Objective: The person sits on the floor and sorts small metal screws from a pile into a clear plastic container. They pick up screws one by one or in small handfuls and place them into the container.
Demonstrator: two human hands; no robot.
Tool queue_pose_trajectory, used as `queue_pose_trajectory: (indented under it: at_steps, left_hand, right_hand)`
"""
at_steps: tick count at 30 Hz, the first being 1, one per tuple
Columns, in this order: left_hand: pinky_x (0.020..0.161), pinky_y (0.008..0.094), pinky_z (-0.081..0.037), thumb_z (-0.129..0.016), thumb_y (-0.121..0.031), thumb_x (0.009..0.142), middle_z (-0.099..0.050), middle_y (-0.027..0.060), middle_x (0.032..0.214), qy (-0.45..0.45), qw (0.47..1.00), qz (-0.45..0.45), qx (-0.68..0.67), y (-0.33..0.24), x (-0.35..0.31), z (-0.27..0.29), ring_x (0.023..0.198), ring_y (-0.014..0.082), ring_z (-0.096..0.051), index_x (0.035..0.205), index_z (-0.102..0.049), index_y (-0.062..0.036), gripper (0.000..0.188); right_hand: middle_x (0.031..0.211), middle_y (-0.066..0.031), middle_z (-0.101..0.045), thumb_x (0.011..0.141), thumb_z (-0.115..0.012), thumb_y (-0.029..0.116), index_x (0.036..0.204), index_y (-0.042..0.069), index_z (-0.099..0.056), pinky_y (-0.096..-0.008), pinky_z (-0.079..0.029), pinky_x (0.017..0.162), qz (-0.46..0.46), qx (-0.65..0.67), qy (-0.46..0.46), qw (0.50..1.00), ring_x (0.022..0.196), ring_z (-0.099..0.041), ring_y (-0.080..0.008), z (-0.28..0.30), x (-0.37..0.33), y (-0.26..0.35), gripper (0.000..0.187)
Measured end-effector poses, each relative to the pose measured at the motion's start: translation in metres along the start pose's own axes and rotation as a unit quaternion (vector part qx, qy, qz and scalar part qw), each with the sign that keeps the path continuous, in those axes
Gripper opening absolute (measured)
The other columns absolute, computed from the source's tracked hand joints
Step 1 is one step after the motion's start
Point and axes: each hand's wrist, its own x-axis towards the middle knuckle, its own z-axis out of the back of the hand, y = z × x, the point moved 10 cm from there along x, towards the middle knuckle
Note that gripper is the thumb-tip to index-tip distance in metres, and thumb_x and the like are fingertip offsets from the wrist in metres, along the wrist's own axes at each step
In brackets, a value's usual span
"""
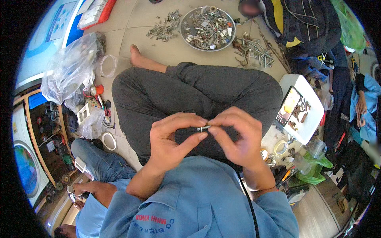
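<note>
A small metal bolt (203, 129) is pinched between my two hands above my crossed legs. At its head end, the thumb and forefinger of my left hand (168, 141) are closed on it. My right hand (242, 137) has its thumb and fingertips closed on the other end. Fingertips partly hide the bolt, so I cannot tell whether a nut or washer is on it. Beyond my legs stands a round metal bowl (199, 48) full of mixed fasteners and small parts. Loose screws (166, 28) lie to its left, longer bolts (261, 53) to its right.
A phone (288, 106) leans on a white foam box lid (311, 129) holding rusty parts. Tape rolls (280, 147) and a green bag (317, 170) lie right. Plastic bags (71, 71) sit left. Co-workers sit at lower left (95, 206) and far right (367, 103). A backpack (313, 27) lies far right.
</note>
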Motion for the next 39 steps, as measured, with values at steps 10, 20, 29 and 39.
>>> queue_pose_trajectory:
  at_steps: [10, 20, 29, 39]
  left_hand:
    - [0.099, 0.0400, -0.053, -0.081, 0.006, 0.080, -0.074, 0.0183, 0.111, -0.003, 0.999, -0.036, 0.036, -0.007, 0.027, 0.009, 0.108, 0.0265, -0.070, 0.110, -0.071, 0.0043, 0.032]
    - [0.091, 0.0410, -0.056, -0.086, 0.002, 0.071, -0.076, 0.0164, 0.101, -0.028, 0.978, -0.137, 0.158, -0.039, 0.023, 0.019, 0.101, 0.0311, -0.073, 0.099, -0.077, 0.0010, 0.030]
    - [0.090, 0.0413, -0.056, -0.089, -0.001, 0.070, -0.078, 0.0115, 0.097, -0.017, 0.993, -0.073, 0.096, -0.027, 0.020, 0.015, 0.100, 0.0292, -0.073, 0.098, -0.078, -0.0012, 0.030]
    - [0.095, 0.0416, -0.055, -0.089, -0.002, 0.071, -0.079, 0.0109, 0.098, -0.016, 0.996, -0.032, 0.077, -0.020, 0.019, 0.009, 0.104, 0.0294, -0.073, 0.095, -0.078, -0.0013, 0.026]
  right_hand:
    - [0.093, -0.0135, -0.074, 0.084, -0.076, -0.004, 0.094, -0.003, -0.071, -0.0326, -0.055, 0.077, 0.005, 0.076, -0.049, 0.996, 0.084, -0.071, -0.0239, 0.001, 0.019, -0.013, 0.012]
    - [0.090, -0.0074, -0.071, 0.099, -0.069, 0.006, 0.106, -0.003, -0.068, -0.0268, -0.055, 0.076, -0.231, 0.372, 0.031, 0.899, 0.084, -0.068, -0.0146, -0.031, 0.007, -0.045, 0.012]
    - [0.085, -0.0104, -0.069, 0.092, -0.071, 0.003, 0.093, -0.001, -0.066, -0.0315, -0.053, 0.072, -0.070, 0.067, 0.040, 0.994, 0.076, -0.066, -0.0208, -0.016, 0.012, -0.020, 0.007]
    - [0.085, -0.0139, -0.063, 0.093, -0.068, 0.003, 0.092, 0.000, -0.060, -0.0349, -0.051, 0.069, 0.020, 0.016, 0.056, 0.998, 0.075, -0.063, -0.0288, -0.016, 0.012, -0.006, 0.008]
